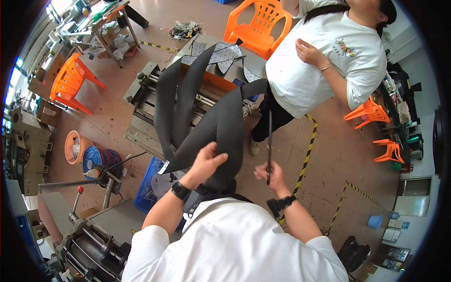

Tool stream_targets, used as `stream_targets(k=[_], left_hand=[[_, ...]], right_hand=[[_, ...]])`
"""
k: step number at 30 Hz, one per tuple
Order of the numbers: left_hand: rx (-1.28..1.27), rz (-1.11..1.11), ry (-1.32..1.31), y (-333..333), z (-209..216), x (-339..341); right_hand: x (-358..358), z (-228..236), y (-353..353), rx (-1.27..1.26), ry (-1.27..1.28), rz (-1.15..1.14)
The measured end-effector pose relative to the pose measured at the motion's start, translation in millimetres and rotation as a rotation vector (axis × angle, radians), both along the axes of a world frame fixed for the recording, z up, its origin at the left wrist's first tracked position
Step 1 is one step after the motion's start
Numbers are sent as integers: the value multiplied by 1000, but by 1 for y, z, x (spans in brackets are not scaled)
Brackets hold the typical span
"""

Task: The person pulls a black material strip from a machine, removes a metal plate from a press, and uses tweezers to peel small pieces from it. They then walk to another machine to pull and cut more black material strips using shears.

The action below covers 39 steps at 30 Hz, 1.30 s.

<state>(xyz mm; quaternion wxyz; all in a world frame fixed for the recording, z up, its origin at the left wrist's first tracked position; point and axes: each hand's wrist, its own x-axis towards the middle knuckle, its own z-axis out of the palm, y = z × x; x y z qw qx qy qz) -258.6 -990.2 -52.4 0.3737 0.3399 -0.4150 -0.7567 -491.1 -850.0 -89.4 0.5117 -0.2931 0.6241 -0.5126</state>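
Long curved pieces of black sheet material (199, 124) spread in front of me, one with a small white tag at its near corner. My left hand (205, 163) lies on the near part with fingers curled into it and thumb across the top; the fingertips are partly hidden. Upright in my right hand (271, 176) is a long, narrow dark pair of scissors (270, 136), seen nearly edge-on, its tip pointing away from me. The scissors stand apart from the sheet, to its right. A strip (254, 89) of the black material reaches the co-worker's waist.
A co-worker in a white shirt (324, 61) stands close at the far right. Behind the black pieces is a machine bench (141, 124) with patterned pieces (225, 55). A blue crate (144, 185) and lever machine (89, 244) are at left. An orange chair (256, 23) stands beyond.
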Motion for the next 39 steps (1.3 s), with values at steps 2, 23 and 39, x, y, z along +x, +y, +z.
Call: stream_targets(k=[2,23,39], left_hand=[[94,-307,56,12,-1,3],[109,-230,301,-34,43,-22],[221,-113,374,-13,40,1]], right_hand=[[25,26,-44,-75,-62,-22],[47,54,-27,-128,9,-1],[43,54,-26,-45,54,239]])
